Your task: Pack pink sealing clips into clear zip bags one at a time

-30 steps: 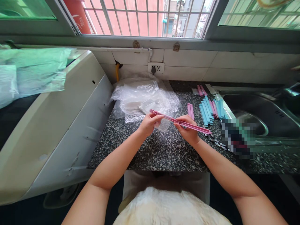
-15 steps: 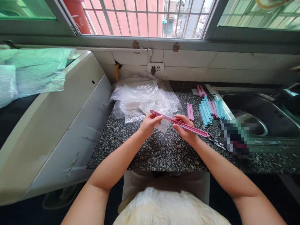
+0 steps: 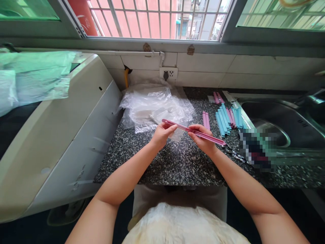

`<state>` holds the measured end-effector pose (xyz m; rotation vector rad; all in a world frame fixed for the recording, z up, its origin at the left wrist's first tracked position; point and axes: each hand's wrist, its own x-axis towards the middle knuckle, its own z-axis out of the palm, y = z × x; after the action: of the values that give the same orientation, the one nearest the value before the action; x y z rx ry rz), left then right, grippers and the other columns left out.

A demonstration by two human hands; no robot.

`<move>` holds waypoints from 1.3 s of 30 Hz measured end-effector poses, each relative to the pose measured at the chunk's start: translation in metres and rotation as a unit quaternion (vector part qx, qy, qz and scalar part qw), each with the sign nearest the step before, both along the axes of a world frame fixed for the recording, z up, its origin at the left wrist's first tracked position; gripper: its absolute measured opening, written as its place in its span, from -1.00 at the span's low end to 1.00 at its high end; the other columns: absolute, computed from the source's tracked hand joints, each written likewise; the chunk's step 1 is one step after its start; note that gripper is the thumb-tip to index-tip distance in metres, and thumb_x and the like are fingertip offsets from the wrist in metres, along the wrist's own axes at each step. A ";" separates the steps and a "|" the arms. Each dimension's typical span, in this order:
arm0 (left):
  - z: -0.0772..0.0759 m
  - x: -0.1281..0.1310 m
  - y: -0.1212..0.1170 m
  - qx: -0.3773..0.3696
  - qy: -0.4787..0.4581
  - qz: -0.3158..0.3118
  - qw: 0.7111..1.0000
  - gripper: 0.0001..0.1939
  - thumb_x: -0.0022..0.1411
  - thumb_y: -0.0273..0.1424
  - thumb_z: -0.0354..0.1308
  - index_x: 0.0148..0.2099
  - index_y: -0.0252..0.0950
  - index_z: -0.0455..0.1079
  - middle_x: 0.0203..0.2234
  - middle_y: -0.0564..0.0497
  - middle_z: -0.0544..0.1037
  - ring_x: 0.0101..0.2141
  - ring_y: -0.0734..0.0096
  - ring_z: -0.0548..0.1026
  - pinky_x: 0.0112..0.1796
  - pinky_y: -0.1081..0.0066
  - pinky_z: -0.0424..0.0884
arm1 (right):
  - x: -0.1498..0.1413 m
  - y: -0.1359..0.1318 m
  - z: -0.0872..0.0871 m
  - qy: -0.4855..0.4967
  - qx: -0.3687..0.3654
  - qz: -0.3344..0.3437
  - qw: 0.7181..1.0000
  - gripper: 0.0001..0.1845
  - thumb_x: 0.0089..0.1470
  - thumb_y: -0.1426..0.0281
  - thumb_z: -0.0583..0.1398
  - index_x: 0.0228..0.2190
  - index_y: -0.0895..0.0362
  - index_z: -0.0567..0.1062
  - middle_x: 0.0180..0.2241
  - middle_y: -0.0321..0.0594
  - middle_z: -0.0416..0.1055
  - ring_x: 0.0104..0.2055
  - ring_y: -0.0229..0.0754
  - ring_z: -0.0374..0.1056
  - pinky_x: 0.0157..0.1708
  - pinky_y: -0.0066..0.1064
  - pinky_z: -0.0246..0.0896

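Observation:
A long pink plastic clip stick (image 3: pixel 183 128) is held level above the speckled granite counter (image 3: pixel 175 162). My left hand (image 3: pixel 161 134) pinches it near its left end, fingers closed. My right hand (image 3: pixel 204 139) grips it further right, fingers wrapped round it, and its far end sticks out past that hand. A small piece of clear plastic hangs under the stick between the hands.
Crumpled clear plastic bags (image 3: pixel 154 106) lie behind the hands. Blue sticks (image 3: pixel 222 120) and pink sticks (image 3: pixel 206 121) lie in a pile to the right, beside a steel sink (image 3: pixel 279 125). A white appliance (image 3: pixel 58 135) stands at the left.
Both hands stay on the pink stick. Its right end has shifted slightly left and up; the right hand moved a little along it.

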<state>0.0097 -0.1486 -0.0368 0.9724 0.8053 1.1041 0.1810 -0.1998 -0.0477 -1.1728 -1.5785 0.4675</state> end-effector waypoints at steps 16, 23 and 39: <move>-0.009 0.005 -0.003 0.012 0.005 -0.018 1.000 -0.70 -0.20 -0.24 0.31 -0.55 -0.35 0.31 -0.75 0.16 0.27 -0.66 0.65 0.16 -0.59 0.52 0.06 | -0.002 0.000 0.001 -0.080 0.100 -0.001 0.992 -0.80 0.01 0.45 0.19 -0.25 0.06 0.44 -0.34 -0.22 0.48 -0.34 -0.23 0.41 -0.32 -0.36 0.36; -0.007 0.006 -0.004 0.008 0.009 -0.015 1.000 -0.70 -0.22 -0.25 0.32 -0.55 -0.35 0.32 -0.73 0.15 0.28 -0.64 0.64 0.18 -0.56 0.51 0.08 | -0.001 0.001 0.005 -0.117 0.107 0.018 0.987 -0.83 0.04 0.48 0.15 -0.28 0.09 0.48 -0.40 -0.23 0.47 -0.37 -0.25 0.38 -0.35 -0.38 0.32; -0.003 0.003 -0.002 0.020 0.019 -0.057 0.998 -0.73 -0.18 -0.27 0.26 -0.59 -0.34 0.29 -0.75 0.16 0.24 -0.67 0.66 0.15 -0.59 0.50 0.04 | -0.001 0.002 0.001 -0.092 0.095 -0.010 0.991 -0.87 0.05 0.46 0.15 -0.31 0.09 0.48 -0.40 -0.23 0.47 -0.37 -0.26 0.39 -0.33 -0.37 0.35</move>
<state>0.0124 -0.1503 -0.0398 1.0620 0.7513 1.0102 0.1798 -0.1980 -0.0462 -1.1088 -1.7272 0.1942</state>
